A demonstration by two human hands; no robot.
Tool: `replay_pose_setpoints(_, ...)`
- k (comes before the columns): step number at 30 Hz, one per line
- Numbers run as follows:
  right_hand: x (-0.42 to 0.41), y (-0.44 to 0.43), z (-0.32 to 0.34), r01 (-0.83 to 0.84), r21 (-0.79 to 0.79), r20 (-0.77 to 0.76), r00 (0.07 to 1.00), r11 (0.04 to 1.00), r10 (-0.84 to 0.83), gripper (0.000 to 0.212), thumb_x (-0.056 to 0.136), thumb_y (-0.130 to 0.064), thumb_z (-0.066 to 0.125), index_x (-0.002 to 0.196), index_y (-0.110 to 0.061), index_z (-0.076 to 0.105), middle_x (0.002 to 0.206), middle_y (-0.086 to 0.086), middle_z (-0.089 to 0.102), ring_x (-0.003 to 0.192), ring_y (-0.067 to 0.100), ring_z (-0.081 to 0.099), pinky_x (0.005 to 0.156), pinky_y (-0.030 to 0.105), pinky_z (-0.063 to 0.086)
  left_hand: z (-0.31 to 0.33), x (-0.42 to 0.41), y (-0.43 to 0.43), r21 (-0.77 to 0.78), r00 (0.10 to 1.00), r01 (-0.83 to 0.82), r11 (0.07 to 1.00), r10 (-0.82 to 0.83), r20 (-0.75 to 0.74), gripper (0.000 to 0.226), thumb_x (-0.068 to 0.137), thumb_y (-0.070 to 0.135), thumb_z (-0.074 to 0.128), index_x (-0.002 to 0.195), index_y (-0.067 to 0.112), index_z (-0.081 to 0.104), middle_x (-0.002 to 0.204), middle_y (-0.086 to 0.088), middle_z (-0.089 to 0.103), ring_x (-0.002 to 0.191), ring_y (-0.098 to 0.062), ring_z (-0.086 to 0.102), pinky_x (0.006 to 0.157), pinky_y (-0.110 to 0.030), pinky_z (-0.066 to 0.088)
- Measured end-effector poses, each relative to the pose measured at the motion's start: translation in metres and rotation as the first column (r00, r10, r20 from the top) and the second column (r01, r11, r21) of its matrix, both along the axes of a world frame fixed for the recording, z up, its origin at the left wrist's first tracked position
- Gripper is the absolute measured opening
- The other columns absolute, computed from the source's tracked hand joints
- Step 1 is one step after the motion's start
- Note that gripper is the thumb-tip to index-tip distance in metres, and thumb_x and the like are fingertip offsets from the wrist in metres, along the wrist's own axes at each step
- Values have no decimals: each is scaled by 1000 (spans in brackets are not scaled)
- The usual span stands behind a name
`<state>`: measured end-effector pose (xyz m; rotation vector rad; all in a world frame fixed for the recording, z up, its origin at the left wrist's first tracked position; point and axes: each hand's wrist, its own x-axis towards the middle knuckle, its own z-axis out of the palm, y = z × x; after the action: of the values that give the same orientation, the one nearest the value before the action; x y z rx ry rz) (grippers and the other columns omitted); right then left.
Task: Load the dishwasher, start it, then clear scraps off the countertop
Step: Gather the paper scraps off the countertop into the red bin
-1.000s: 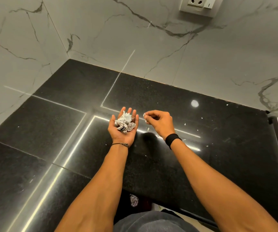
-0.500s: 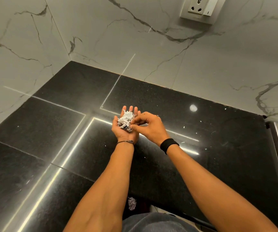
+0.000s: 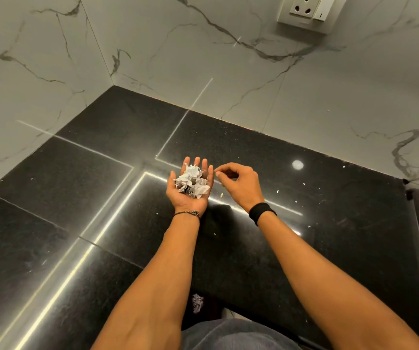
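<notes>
My left hand [image 3: 189,198] lies palm up over the black countertop [image 3: 77,178], fingers nearly straight, carrying a heap of crumpled white paper scraps [image 3: 190,181]. My right hand [image 3: 241,183] hovers just to its right, fingers loosely curled, thumb and forefinger tips close together with nothing visible between them. Small white scraps lie on the counter under and beside that hand, one scrap [image 3: 221,195] by the left palm and another scrap [image 3: 277,191] further right.
Marble walls meet in a corner behind the counter, with a wall socket [image 3: 304,11] at the upper right. More tiny specks [image 3: 344,166] dot the right side. A crumpled paper ball [image 3: 197,303] lies below the counter's front edge.
My right hand brought a pinched scrap over to the left palm, then drew back to the right without it. The left hand has stayed palm up with the pile.
</notes>
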<state>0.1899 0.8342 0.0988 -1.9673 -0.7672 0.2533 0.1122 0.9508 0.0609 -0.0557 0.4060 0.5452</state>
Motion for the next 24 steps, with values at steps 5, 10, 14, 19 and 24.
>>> replay_pose_setpoints(5,27,-10,-14,7,-186,-33,999,983,-13,16,90,-14,70,104,-20,75,95,-9,73,91,5,67,90,29,56,-3,3,1,-11,1000,0,1000,1,8,55,101,47,39,140,14,58,142,-17,58,130,-40,56,102,-58,47)
replay_pose_setpoints(10,27,-15,-31,-150,-463,-19,987,874,160,28,88,-15,73,116,-16,72,108,1,73,96,14,67,94,32,53,-5,3,2,-1,1000,17,1000,-17,4,54,102,48,37,141,16,58,141,-17,59,131,-40,55,103,-60,46)
replay_pose_setpoints(14,21,-11,-43,-167,-517,98,963,839,252,25,88,-20,70,113,-18,73,110,3,71,104,22,65,92,36,50,-9,2,5,3,1000,20,1000,-20,-6,54,103,47,35,142,17,56,143,-15,58,131,-40,55,102,-61,45)
replay_pose_setpoints(19,22,-6,-56,-165,-552,227,914,817,338,17,89,-17,63,103,-19,72,100,4,70,97,28,63,82,39,51,-14,0,8,33,999,25,999,-24,-27,54,104,47,33,145,19,54,145,-15,56,133,-39,53,103,-62,44)
replay_pose_setpoints(24,25,-7,-61,-156,-562,308,872,812,380,14,92,-20,60,104,-19,66,103,4,67,98,29,61,76,40,51,-18,-1,3,56,997,65,996,-63,-50,55,101,49,37,143,19,56,145,-15,57,130,-39,56,106,-63,43)
